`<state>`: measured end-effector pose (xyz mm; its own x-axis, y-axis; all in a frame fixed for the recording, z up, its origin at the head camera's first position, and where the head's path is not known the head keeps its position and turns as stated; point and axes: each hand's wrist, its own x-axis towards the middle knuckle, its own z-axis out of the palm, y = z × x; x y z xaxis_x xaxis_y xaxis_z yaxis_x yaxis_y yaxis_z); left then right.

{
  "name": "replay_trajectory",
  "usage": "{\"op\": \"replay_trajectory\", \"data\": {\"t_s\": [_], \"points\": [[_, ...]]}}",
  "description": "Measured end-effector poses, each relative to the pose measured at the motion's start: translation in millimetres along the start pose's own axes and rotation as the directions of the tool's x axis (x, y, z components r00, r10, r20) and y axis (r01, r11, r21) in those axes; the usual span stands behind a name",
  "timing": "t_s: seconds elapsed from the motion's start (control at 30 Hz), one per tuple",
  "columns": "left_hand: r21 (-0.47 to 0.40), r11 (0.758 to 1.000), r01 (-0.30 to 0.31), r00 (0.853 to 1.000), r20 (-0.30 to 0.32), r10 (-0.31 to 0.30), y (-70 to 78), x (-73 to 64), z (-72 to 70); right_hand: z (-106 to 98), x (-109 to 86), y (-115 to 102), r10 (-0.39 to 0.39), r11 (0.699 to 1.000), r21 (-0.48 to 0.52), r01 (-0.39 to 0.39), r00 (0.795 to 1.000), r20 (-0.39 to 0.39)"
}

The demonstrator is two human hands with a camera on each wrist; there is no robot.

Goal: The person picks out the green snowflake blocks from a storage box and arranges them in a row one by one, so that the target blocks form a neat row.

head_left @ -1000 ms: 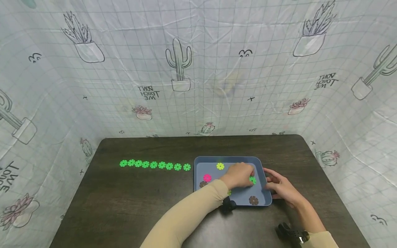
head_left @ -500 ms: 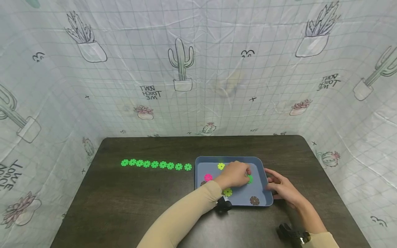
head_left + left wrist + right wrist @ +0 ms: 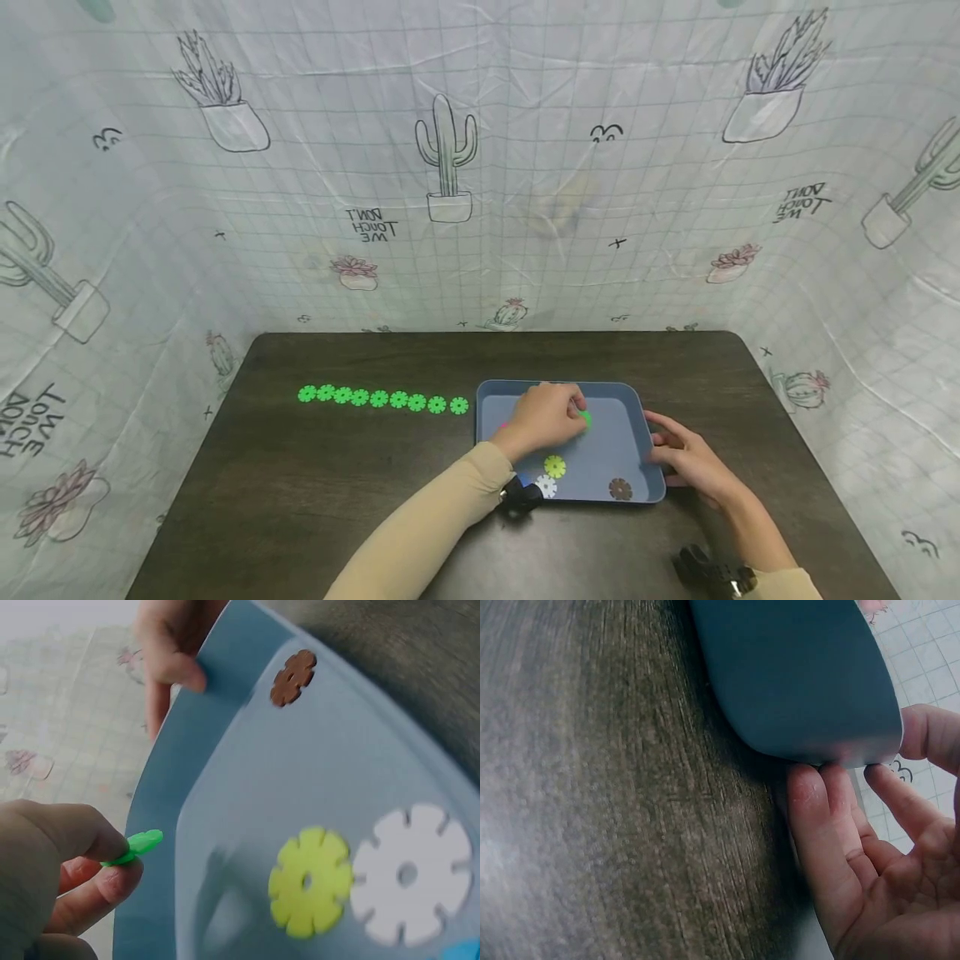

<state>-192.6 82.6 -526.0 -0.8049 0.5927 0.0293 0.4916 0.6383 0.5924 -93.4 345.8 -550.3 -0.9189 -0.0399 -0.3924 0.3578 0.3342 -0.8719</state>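
Note:
My left hand point(image 3: 546, 414) pinches a green notched plastic disc point(image 3: 144, 844) between thumb and fingers, over the blue-grey tray point(image 3: 611, 454). In the left wrist view the disc is seen almost edge-on, apart from the tray floor. My right hand point(image 3: 693, 460) holds the tray's right edge, its fingertips point(image 3: 808, 791) against the outer wall. Inside the tray lie a yellow disc point(image 3: 310, 882), a white disc point(image 3: 411, 876) and a brown disc point(image 3: 293, 677). A sliver of a pink disc point(image 3: 504, 427) shows beside the left wrist, which hides part of the tray.
Several green discs form a row point(image 3: 380, 399) left of the tray on the dark wooden table point(image 3: 337, 492). A patterned curtain point(image 3: 517, 167) hangs behind the table and along both sides. A bit of blue point(image 3: 461, 951) shows at the left wrist view's lower edge.
My left hand has moved left and slightly back across the tray with the green disc. The yellow and white discs near the front have come into sight. My right hand stays at the tray's edge.

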Motion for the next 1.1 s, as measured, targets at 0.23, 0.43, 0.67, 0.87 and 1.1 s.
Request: {"op": "replay_trajectory", "data": {"t_s": [0.23,0.43,0.67,0.87,1.1], "points": [[-0.060,0.998,0.014,0.996,-0.092,-0.020,-21.6,-9.8,-12.8,0.9,0.5,1.9,-0.011,1.000,0.007,0.011,1.000,0.005],[-0.156,0.987,0.024,0.983,-0.174,-0.051,-39.6,-22.4,-26.2,1.7,0.6,2.4,-0.012,1.000,0.009,0.012,1.000,0.004],[-0.201,0.979,0.035,0.959,-0.270,-0.090,-55.1,-36.1,-44.5,0.1,1.2,2.6,-0.013,1.000,0.002,0.013,1.000,0.004],[-0.220,0.974,0.060,0.947,-0.295,-0.125,-63.9,-45.3,-55.4,0.7,0.7,2.6,-0.013,1.000,0.008,0.013,1.000,0.004],[-0.210,0.975,0.075,0.919,-0.364,-0.149,-80.4,-55.9,-67.7,-0.2,1.8,2.8,-0.007,1.000,0.008,0.006,1.000,0.005]]}}
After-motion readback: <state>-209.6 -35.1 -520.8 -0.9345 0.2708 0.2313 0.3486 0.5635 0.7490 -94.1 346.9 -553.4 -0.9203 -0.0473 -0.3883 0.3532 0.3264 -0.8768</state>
